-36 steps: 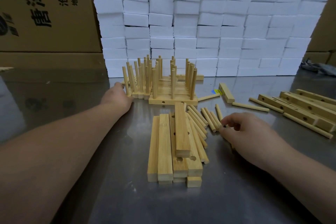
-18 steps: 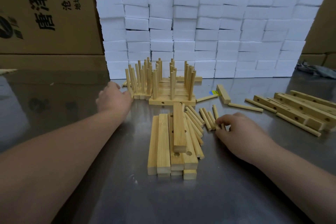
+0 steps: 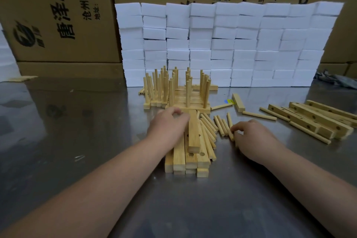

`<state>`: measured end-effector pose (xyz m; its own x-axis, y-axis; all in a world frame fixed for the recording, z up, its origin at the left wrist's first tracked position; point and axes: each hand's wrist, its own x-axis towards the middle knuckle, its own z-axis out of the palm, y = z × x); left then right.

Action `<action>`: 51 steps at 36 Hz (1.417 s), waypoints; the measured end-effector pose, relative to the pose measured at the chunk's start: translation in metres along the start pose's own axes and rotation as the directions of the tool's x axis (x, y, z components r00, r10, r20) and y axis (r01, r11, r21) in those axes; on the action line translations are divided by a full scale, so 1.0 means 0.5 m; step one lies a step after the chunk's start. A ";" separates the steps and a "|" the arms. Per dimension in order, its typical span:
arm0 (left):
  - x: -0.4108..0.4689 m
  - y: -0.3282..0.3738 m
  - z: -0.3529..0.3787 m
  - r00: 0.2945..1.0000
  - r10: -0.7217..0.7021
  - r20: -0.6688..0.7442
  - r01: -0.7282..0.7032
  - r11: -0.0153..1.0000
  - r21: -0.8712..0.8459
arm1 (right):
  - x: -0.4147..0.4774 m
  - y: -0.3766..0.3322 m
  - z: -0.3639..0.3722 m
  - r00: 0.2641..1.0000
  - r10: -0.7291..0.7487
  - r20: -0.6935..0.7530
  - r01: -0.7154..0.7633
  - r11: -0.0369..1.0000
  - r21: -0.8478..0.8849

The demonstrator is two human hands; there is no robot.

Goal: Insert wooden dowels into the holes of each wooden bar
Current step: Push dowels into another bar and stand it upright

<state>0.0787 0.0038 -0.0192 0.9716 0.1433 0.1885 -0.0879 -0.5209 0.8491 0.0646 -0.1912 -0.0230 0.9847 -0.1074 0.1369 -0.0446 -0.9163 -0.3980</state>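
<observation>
Steel desk (image 3: pixel 77 141) is standing before a wall of white foam blocks (image 3: pixel 231 44) and cartons (image 3: pixel 58 15). Finished bars (image 3: pixel 188 109), dowels upright, are sitting at back centre: that share is done. Bare bars (image 3: pixel 179 158) are lying stacked in front, and a side pile (image 3: pixel 313 120) is waiting at right, holes unfilled. Left hand (image 3: pixel 170 123) is curling its fingers at the top bar (image 3: pixel 193 135); grip cannot be told. Right hand (image 3: pixel 251 135) is bending its fingers onto the loose dowels (image 3: pixel 220 125); pinch unclear. Judging: roughly midway.

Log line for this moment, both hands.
left hand: at top bar, grip unclear | right hand: fingers on loose dowels, grip unclear | doweled bars: behind pile
</observation>
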 end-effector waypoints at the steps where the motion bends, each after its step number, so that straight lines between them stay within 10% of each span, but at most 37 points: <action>1: -0.007 0.004 -0.003 1.000 0.007 0.030 -0.007 1.000 0.010 | 0.000 0.000 0.000 1.000 0.001 0.003 -0.001 1.000 0.000; 16: -0.057 0.030 -0.011 0.945 -0.008 0.328 -0.126 0.914 0.387 | -0.004 -0.003 -0.014 0.998 0.046 0.035 -0.042 0.994 -0.104; 36: -0.046 0.008 -0.015 0.992 0.057 -0.108 -0.063 0.997 -0.054 | -0.002 -0.003 -0.043 0.994 0.082 -0.067 -0.096 0.966 -0.241; 42: -0.049 0.023 -0.035 0.991 0.001 -0.137 -0.049 0.935 -0.353 | -0.040 -0.019 -0.050 0.907 -0.206 -0.367 0.244 0.968 0.060; 51: -0.061 0.033 -0.039 0.987 0.159 0.034 -0.135 0.917 -0.374 | -0.080 -0.043 -0.035 0.885 -0.373 -0.280 0.428 0.887 0.172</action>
<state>0.0431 0.0071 -0.0012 0.9520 0.0299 0.3047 -0.2946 -0.1821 0.9381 0.0234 -0.1739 -0.0043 0.8406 0.1384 0.5236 0.4112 -0.7924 -0.4506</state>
